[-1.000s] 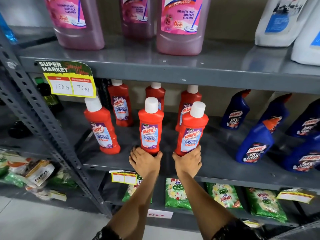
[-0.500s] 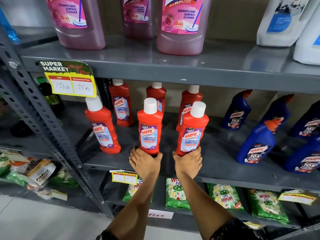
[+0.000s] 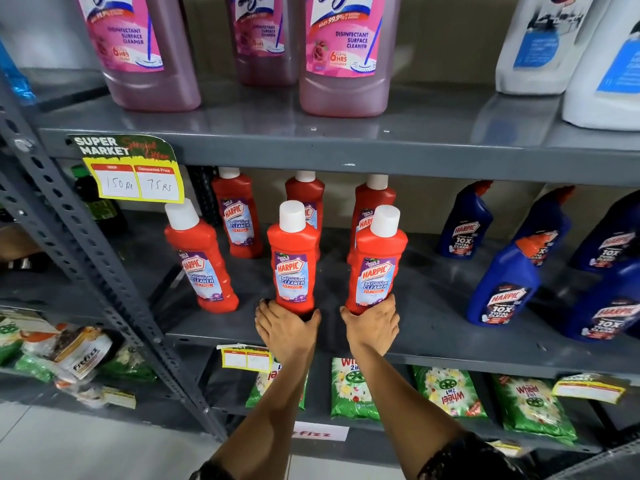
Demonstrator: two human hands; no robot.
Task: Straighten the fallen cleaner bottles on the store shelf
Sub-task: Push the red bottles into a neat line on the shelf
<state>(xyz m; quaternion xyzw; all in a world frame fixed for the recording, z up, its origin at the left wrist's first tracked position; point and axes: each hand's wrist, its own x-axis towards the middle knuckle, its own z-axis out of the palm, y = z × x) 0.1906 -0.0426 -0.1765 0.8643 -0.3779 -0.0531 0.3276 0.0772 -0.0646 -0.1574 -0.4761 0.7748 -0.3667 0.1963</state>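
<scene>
- Bottles, red ones, stood on the middle shelf (image 3: 433, 344); we had our left hand (image 3: 285, 332) clasped round the base of the centre bottle (image 3: 293, 258) and our right hand (image 3: 372, 327) round the base of the right bottle (image 3: 377, 265).
- Both sat near the front lip at 6 o'clock; we judged a careless release could drop them off it.
- Right bottle leaned slightly toward 1 o'clock; letting go early might have tipped it into the rear bottle (image 3: 372, 199) just behind.
- Left bottle (image 3: 201, 258), at 9 o'clock, stood free and tilted; a nudge from our forearm could have felled it.
- Blue bottles (image 3: 502, 282) at 3 o'clock stood well apart, so we thought them safe.
</scene>
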